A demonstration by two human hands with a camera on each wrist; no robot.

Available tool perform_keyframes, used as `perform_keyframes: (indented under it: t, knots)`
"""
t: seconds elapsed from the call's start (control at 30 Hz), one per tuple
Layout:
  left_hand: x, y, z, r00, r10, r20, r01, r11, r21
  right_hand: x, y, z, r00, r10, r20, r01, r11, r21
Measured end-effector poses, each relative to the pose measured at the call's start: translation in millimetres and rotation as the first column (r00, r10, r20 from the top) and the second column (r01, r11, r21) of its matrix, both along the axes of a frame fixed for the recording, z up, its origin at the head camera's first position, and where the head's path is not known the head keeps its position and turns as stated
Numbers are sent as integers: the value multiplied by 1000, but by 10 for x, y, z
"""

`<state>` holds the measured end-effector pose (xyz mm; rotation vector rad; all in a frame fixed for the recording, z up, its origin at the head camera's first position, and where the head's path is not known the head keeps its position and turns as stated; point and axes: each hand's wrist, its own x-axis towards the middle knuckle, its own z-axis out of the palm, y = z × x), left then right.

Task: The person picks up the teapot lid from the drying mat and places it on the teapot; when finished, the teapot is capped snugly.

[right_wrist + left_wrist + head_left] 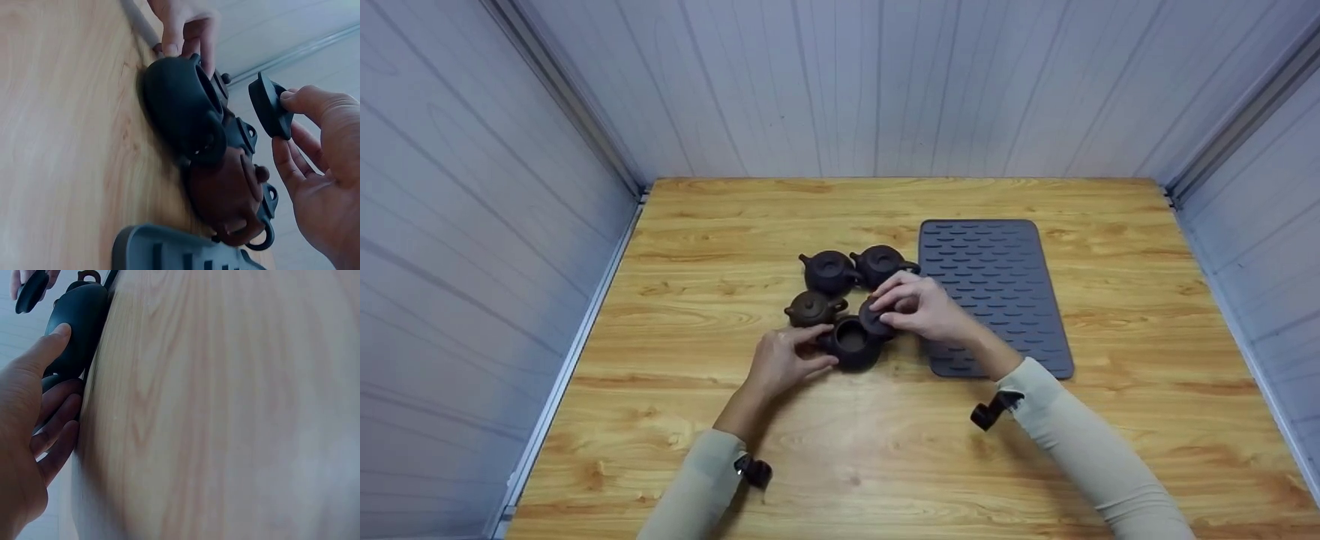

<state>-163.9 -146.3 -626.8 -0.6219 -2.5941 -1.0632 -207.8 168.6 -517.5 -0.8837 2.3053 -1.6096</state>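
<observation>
An uncovered black teapot (861,358) stands on the table, its round mouth facing up. My left hand (784,364) holds it at the spout side, thumb against the near wall (76,340) and fingers around the far side. Just above its right part, my right hand (926,311) pinches a black lid (871,319) by the knob. Seen from the right wrist, the lid (263,107) is apart from the teapot (174,98), whose loop handle points toward the right arm. A smaller brown teapot (808,309) with its lid on sits beside my left fingertips.
Two more lidded teapots, one at the back left (829,281) and one at the back right (879,264), stand close together behind. A dark grey ridged mat (997,300) lies right of them, partly under my right forearm. Pale panel walls (840,90) enclose the wooden table (855,442).
</observation>
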Motion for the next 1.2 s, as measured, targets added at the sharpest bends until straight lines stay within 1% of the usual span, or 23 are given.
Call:
perform_keyframes:
  t: [0.17,0.23,0.27,0.33,0.43,0.47,0.5,0.53,0.67,0.73,0.77,0.8,0.9,0.93,1.03,1.13,1.2]
  knots:
    - [47,24,118,999,-23,-26,24,999,35,-9,-109,33,1000,15,-9,-15,1000,-12]
    - [51,26,123,999,-24,-27,24,999,36,-6,-146,34,1000,20,-7,-20,1000,-15]
    - [33,16,86,999,-25,-35,26,999,37,-5,-163,31,1000,22,-4,-22,1000,-17]
    - [19,10,52,999,-21,-43,22,999,31,-1,-193,23,1000,25,0,-25,1000,-17]
    - [12,6,37,999,-19,-39,20,999,31,2,-232,2,1000,31,-2,-31,999,-12]
    - [15,9,50,999,-22,-44,23,999,31,2,-243,-6,999,33,-2,-33,999,-9]
    - [31,21,90,999,-19,-33,20,999,31,5,-253,-13,999,34,-2,-34,999,-5]
    - [22,15,69,999,-18,-35,19,999,33,5,-262,-25,999,35,-3,-35,999,-2]
    - [38,26,125,1000,-14,-25,14,999,30,15,-287,-72,999,42,9,-42,999,4]
    - [12,14,70,999,-8,-38,9,1000,25,23,-297,-104,999,43,15,-43,999,1]
    - [18,18,89,1000,-7,-31,8,1000,24,28,-302,-116,999,43,20,-43,999,-2]
    - [17,11,84,999,-9,-31,9,1000,18,31,-306,-135,999,42,22,-42,999,-4]
    - [-6,0,19,1000,0,-21,0,1000,27,39,-317,-196,999,44,20,-44,999,-7]
    - [6,6,44,1000,0,-12,0,1000,26,45,-321,-206,999,46,11,-46,999,-3]
    - [58,47,174,999,12,30,-12,1000,9,52,-327,-249,998,56,-35,-56,998,16]
    - [115,88,324,997,24,67,-23,999,-25,56,-334,-268,995,66,-69,-64,997,37]
    - [129,96,355,997,30,73,-28,999,-33,57,-337,-282,995,71,-75,-68,997,41]
